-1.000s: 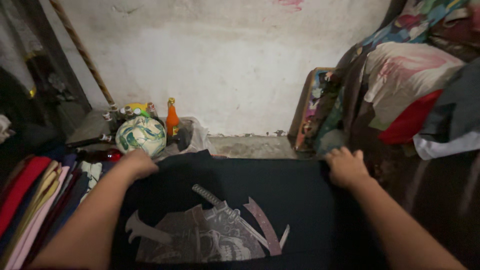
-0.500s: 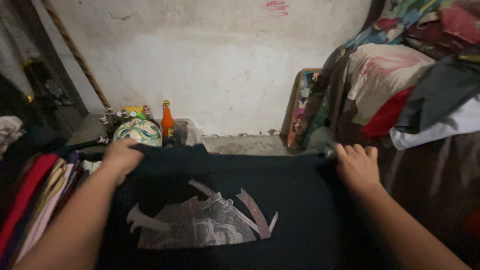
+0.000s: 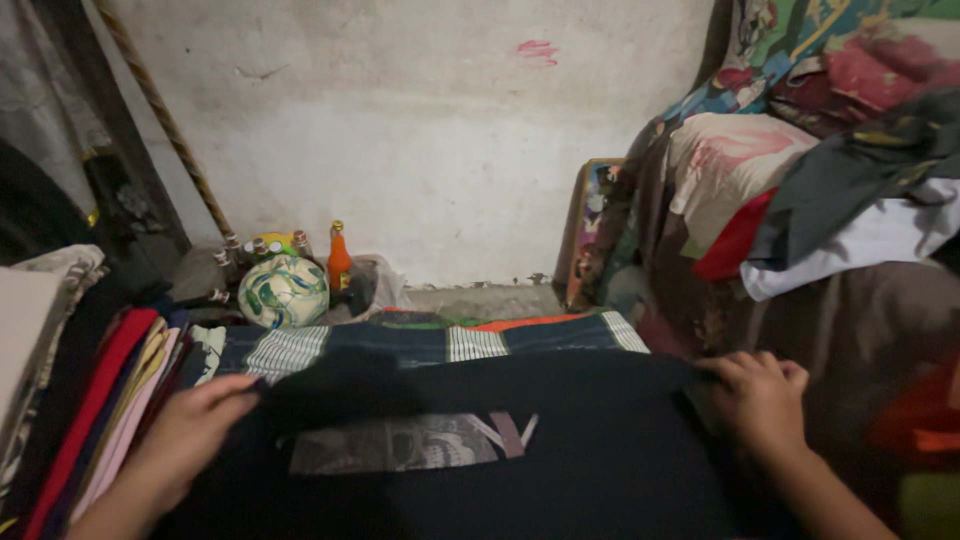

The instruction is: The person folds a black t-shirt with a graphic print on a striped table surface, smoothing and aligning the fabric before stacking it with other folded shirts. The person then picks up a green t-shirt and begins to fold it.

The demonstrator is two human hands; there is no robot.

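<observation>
Both my hands gripped the black shirt (image 3: 520, 470), folded low centre: left hand (image 3: 190, 435) at 8 o'clock, fingers pinching its corner, right hand (image 3: 755, 400) at 4 o'clock, knuckles up, clutching its edge. Striped cloth (image 3: 440, 340) lay beyond.

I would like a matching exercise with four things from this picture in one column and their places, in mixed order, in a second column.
Things:
1. black shirt
2. orange bottle
3. striped cloth
4. stack of folded clothes

Places:
A. by the wall, right of the patterned ball
B. at the left edge
C. under both hands
D. just beyond the shirt

Pairs: 1-C, 2-A, 3-D, 4-B
</observation>
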